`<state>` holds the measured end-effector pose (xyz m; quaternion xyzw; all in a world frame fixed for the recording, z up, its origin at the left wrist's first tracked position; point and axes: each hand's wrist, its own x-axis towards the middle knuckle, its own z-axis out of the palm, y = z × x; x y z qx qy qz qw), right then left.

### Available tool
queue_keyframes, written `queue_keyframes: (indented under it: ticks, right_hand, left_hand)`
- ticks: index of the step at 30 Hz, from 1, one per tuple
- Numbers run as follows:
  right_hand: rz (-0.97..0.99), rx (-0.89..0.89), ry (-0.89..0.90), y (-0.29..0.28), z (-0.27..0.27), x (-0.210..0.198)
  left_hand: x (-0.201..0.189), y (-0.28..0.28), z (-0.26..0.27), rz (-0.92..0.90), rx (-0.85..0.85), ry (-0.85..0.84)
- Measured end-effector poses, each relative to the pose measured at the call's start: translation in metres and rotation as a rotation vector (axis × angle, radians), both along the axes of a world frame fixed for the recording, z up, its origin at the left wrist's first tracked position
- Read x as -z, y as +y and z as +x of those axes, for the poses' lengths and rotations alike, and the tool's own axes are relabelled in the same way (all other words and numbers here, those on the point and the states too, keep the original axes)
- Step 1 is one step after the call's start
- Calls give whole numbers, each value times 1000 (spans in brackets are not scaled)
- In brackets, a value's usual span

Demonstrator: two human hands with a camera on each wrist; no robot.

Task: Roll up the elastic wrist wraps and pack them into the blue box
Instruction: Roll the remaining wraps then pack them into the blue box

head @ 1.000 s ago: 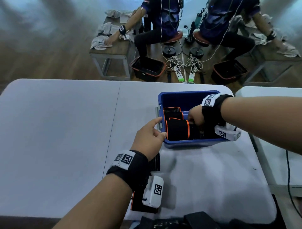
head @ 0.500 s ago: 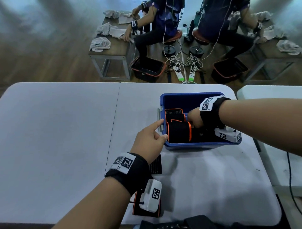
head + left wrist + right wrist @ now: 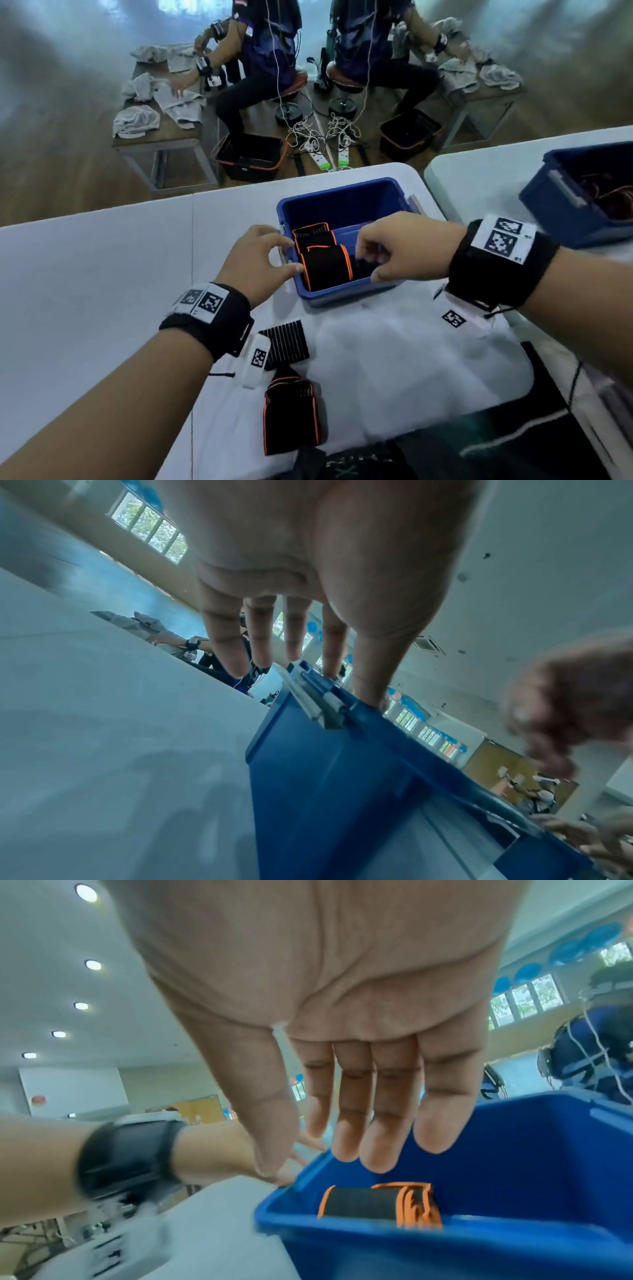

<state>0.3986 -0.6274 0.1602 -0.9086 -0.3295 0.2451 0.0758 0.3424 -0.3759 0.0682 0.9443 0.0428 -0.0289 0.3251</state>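
Observation:
The blue box (image 3: 346,202) stands on the white table (image 3: 85,291). Two rolled black wraps with orange edging lie inside it: one at the front left (image 3: 325,270), one behind it (image 3: 313,234). My left hand (image 3: 284,255) is at the box's left rim; in the left wrist view its fingers (image 3: 260,642) are straight and the thumb rests on the rim beside the grey handle (image 3: 315,699). My right hand (image 3: 370,262) hovers over the box and holds nothing, its fingers (image 3: 377,1123) straight above the front roll (image 3: 363,1203). An unrolled wrap (image 3: 291,414) lies flat near me.
A second blue box (image 3: 561,202) sits on the neighbouring table at the right. Dark fabric (image 3: 513,431) covers the table's near edge. Beyond the table, people sit at benches with towels (image 3: 137,120), and black baskets (image 3: 250,154) and cables lie on the floor.
My right hand has let go of the front roll and lifted out of the box. My left hand has moved onto the box's left rim.

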Motion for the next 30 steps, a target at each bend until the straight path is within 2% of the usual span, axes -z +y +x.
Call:
queue_keyframes:
  ticks: [5, 12, 21, 30]
  right_hand:
    - [47, 6, 217, -9, -60, 20]
    - [54, -13, 264, 5, -98, 79]
    - [243, 123, 224, 53, -107, 126]
    - [173, 106, 236, 85, -92, 147]
  left_hand:
    - [10, 4, 21, 96, 144, 37]
    - [16, 5, 18, 31, 127, 36]
    - [1, -3, 13, 99, 156, 51]
    - [-1, -5, 14, 175, 159, 115]
